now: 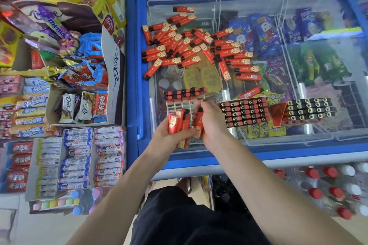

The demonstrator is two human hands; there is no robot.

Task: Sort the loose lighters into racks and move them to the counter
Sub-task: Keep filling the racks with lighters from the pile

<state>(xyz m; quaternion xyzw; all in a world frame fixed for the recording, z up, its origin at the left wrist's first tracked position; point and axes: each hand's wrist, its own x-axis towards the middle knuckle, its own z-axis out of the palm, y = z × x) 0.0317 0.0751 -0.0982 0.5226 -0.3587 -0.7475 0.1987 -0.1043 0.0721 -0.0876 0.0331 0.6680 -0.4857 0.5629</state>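
Head view, left to right: our left hand (pixel 169 135) grips a bundle of lighters (pixel 178 122), long axes roughly upright; our right hand (pixel 211 123) pinches one lighter (pixel 199 123), its black cap pointing up toward the part-filled rack (pixel 184 103) just beyond the fingers, so the right hand is nearer. Loose lighters (pixel 191 45) lie farther back on the freezer lid (pixel 278 145); two full racks (pixel 245 111) sit rightward.

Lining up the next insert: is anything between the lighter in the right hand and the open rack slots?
Nothing visible. The right hand holds its lighter right over the rack; the empty slots are uncovered.
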